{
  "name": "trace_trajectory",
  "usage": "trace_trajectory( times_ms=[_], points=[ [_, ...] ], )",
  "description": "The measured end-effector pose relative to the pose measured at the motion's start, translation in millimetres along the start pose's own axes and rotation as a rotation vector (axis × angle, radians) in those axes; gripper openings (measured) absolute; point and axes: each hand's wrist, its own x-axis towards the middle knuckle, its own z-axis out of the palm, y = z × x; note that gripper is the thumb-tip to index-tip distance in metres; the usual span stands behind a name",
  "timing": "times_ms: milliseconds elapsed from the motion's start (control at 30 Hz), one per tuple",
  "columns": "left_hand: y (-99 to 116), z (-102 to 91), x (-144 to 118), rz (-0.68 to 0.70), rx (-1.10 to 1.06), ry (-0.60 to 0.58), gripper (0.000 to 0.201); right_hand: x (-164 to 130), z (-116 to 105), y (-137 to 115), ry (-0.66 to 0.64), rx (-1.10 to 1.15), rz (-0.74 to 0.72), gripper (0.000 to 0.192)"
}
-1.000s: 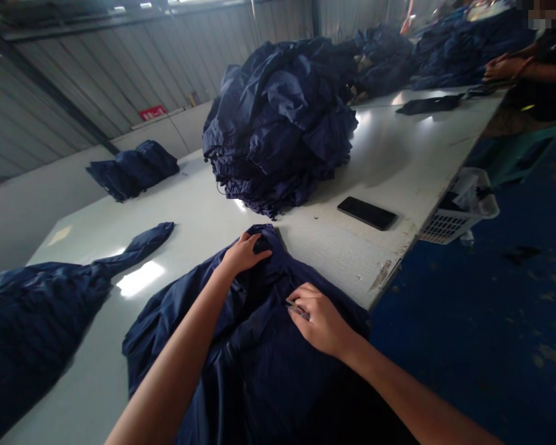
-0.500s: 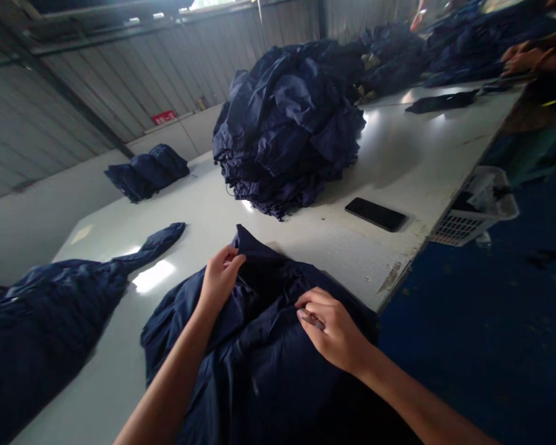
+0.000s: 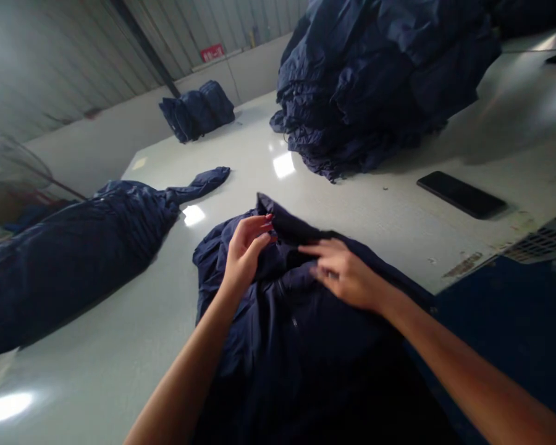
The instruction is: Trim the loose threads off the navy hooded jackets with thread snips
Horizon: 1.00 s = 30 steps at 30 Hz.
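A navy blue garment (image 3: pixel 301 346) lies bunched in front of me, its upper edge raised as a folded flap (image 3: pixel 296 227). My left hand (image 3: pixel 248 250) is at the left end of this flap, fingertips touching the cloth, thumb and fingers slightly apart. Above the cloth, right of the left hand, is my right hand (image 3: pixel 347 272). Its index finger points along the flap while the other fingers curl. Motion smears these fingers; a small greyish metal tool, like thread snips, seems tucked among them, though its shape is blurred.
A tall heap of navy garments (image 3: pixel 380 86) stands on the white table (image 3: pixel 167 327) at the back. A phone (image 3: pixel 462 194) lies to the right, near a plastic basket (image 3: pixel 544 244) below the edge. Folded garments (image 3: pixel 197 110) and a garment pile (image 3: pixel 78 253) are on the left.
The view has swung left and down, so the surroundings sit further right. My left fingers have loosened from the pinched cloth edge. My right hand has moved closer to the flap, index finger extended.
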Motion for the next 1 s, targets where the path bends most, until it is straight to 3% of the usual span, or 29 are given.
trace_trajectory(
  times_ms=[100,200,267,367,433,500,600,667,700,767,900,1000],
  points=[
    [-11,-14.0,5,0.032,0.166,-0.052,0.043,34,-38,41,0.226,-0.177,0.215,0.034],
    [-29,-31.0,-13,0.048,0.323,-0.063,0.046,45,-59,47,0.316,-0.254,0.242,0.038],
    [-36,-35.9,-27,0.068,0.39,-0.043,0.032,45,-48,32,0.291,-0.257,0.192,0.041],
    [-33,-44.5,-29,0.11,0.457,0.049,0.017,52,-2,13,0.113,-0.241,0.103,0.037],
    [-19,-63.0,-9,0.121,0.493,0.165,0.022,64,27,14,0.006,-0.264,0.095,0.029],
    [2,-94.6,28,0.109,0.519,0.297,0.022,77,43,24,-0.039,-0.305,0.117,0.025],
    [37,-147.4,88,0.067,0.531,0.492,0.019,85,46,35,-0.022,-0.353,0.133,0.028],
    [54,-164.7,109,0.068,0.53,0.578,0.028,80,43,34,-0.006,-0.355,0.115,0.031],
    [60,-163.9,111,0.079,0.531,0.572,0.031,75,42,31,-0.008,-0.346,0.098,0.032],
    [61,-145.2,97,0.116,0.539,0.451,0.037,63,43,23,-0.036,-0.318,0.059,0.033],
    [38,-93.0,59,0.155,0.579,0.06,0.038,48,55,9,-0.095,-0.307,0.033,0.033],
    [24,-80.3,60,0.142,0.618,-0.038,0.04,52,63,4,-0.099,-0.334,0.043,0.033]
  ],
)
